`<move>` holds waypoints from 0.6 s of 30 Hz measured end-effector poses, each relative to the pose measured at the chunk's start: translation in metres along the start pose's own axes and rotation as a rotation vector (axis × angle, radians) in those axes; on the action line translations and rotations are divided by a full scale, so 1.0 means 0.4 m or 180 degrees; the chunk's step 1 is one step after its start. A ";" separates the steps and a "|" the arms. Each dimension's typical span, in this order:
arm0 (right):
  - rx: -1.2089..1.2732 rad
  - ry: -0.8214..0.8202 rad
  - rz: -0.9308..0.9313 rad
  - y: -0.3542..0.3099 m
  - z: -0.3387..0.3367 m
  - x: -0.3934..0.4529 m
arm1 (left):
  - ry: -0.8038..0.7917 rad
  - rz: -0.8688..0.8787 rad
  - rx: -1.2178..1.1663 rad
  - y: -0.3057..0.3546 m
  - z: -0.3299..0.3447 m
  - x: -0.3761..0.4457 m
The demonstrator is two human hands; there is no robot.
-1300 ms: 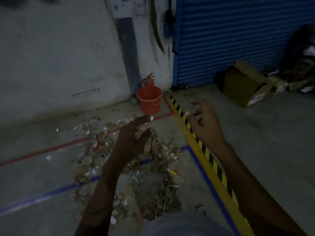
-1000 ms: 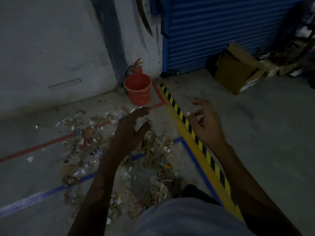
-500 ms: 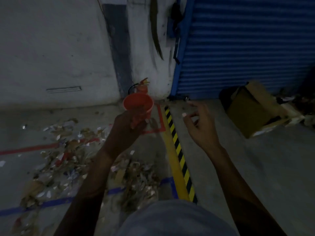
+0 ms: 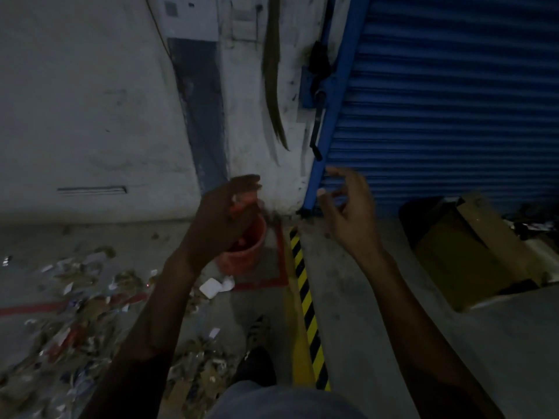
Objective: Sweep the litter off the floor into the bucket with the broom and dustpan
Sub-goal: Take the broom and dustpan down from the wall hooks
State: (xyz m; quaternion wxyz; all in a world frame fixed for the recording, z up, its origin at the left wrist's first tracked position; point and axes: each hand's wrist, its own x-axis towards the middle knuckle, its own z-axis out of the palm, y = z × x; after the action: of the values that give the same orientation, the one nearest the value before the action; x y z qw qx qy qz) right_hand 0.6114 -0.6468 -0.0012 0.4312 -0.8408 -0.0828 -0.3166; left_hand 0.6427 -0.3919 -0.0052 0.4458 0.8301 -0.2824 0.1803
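An orange bucket (image 4: pixel 246 255) stands on the floor by the white wall, partly hidden behind my left hand (image 4: pixel 225 217). That hand is raised in front of it, fingers loosely apart, holding nothing. My right hand (image 4: pixel 348 213) hovers to the right near the blue shutter's frame, fingers spread and empty. Litter (image 4: pixel 78 316) of paper scraps and cardboard bits covers the floor at the left and bottom. A long brownish broom-like thing (image 4: pixel 272 86) hangs on the wall above. No dustpan is in view.
A blue roller shutter (image 4: pixel 453 101) fills the right wall. An open cardboard box (image 4: pixel 472 252) lies on the floor at the right. A yellow-black striped line (image 4: pixel 305 303) and red tape (image 4: pixel 281 267) mark the floor. My foot (image 4: pixel 257 367) shows at the bottom.
I have walked closer to the wall and the bucket. Both empty hands have risen; the left one now covers the bucket's upper part, and the litter has slid to the lower left.
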 end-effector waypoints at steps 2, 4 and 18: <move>0.0011 0.0107 0.0022 0.063 0.042 0.089 | 0.0032 0.0008 -0.0147 -0.055 0.028 0.115; -0.0008 0.0210 0.0047 0.122 0.082 0.188 | 0.0040 -0.0007 -0.0236 -0.114 0.051 0.237; 0.0156 0.0417 0.0026 0.343 0.331 0.880 | 0.0256 0.0237 -0.0370 -0.479 0.046 0.927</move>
State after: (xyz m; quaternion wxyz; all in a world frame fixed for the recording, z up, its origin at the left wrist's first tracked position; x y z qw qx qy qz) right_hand 1.0057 -0.6753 0.0625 0.4575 -0.8078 -0.0587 -0.3670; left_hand 1.0518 -0.4368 0.0673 0.4972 0.7838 -0.3050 0.2132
